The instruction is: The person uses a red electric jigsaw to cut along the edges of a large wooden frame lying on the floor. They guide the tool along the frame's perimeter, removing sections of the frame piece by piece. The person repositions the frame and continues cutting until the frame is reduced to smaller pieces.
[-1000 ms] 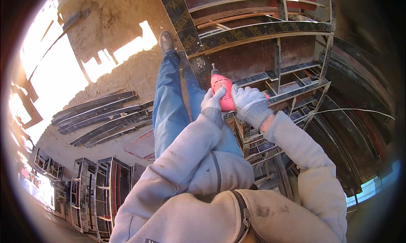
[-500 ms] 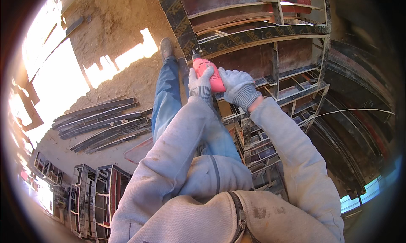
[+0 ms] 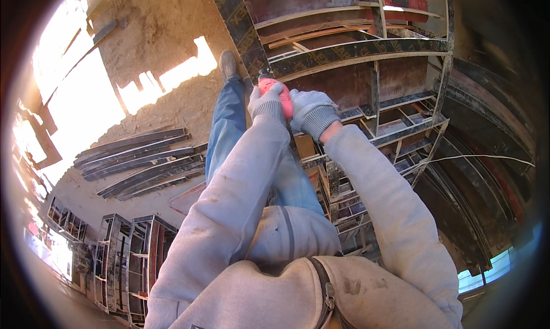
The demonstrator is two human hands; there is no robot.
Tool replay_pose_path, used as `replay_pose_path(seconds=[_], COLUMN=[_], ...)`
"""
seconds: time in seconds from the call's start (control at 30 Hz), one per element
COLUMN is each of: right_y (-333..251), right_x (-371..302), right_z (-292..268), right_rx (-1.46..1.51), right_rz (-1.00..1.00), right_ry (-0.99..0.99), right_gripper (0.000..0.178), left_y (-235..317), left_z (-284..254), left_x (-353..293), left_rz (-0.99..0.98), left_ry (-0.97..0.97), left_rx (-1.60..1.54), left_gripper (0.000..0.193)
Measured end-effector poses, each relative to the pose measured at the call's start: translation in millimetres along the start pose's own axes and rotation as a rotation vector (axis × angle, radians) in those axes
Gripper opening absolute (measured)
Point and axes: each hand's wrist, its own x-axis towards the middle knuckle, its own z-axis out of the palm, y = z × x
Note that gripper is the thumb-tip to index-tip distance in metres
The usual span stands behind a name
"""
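A pinkish-red power drill (image 3: 286, 102) is held out in front of me, its dark chuck (image 3: 264, 76) against or just over the black-faced edge board (image 3: 245, 38) of a large wooden frame. My left hand (image 3: 266, 103), in a grey knit glove, wraps the drill's body behind the chuck. Also gloved, my right hand (image 3: 312, 109) is closed at the rear of the drill, around its handle, which it mostly hides. Whether the bit touches the board cannot be made out.
Curved dark strips (image 3: 143, 166) lie in a pile on the dirt floor to the left. Framed panels (image 3: 152, 237) stand at lower left. More curved panels (image 3: 475, 174) lean at the right, with a pale cable (image 3: 481, 155) across them. My shoe (image 3: 228, 64) is beside the board.
Both hands have shifted slightly left with the drill, which has turned a little more upright in the picture. My right hand has tilted and covers its rear differently.
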Motion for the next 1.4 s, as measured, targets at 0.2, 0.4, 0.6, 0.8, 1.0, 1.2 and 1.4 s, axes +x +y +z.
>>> replay_pose_path(seconds=[0.2, 0.4, 0.6, 0.8, 1.0, 1.2, 1.4], right_y=[8.4, 6.0, -8.6, -1.7, -30.6, -39.4, 11.7], right_x=[5.2, 15.1, 21.8, 26.2, 46.6, 74.4, 57.2], right_z=[-2.3, -9.7, -12.9, -3.1, -7.6, -6.8, 6.4], right_rx=[-0.033, -0.065, -0.138, -0.114, 0.014, 0.218, 0.019], right_rz=[-0.041, -0.081, -0.071, -0.186, -0.118, 0.088, 0.089], right_ry=[-0.013, -0.019, 0.013, 0.047, 0.001, -0.201, -0.054], right_gripper=[0.035, 0.028, 0.021, 0.027, 0.027, 0.041, 0.022], left_y=[2.3, 11.2, 3.9, -19.2, -1.3, 14.6, -12.6], left_z=[10.4, 8.6, -9.1, -15.4, -29.4, -50.3, 10.1], left_x=[-7.9, -7.2, 40.3, 56.0, 53.0, 73.2, 98.0], left_rz=[-0.017, -0.074, -0.158, -0.144, -0.288, -0.344, -0.319], left_ry=[0.050, 0.018, -0.036, -0.066, -0.328, -0.653, -0.481], left_rx=[-0.130, -0.160, -0.106, -0.239, -0.411, -0.307, -0.277], left_gripper=[0.080, 0.084, 0.090, 0.091, 0.052, 0.057, 0.042])
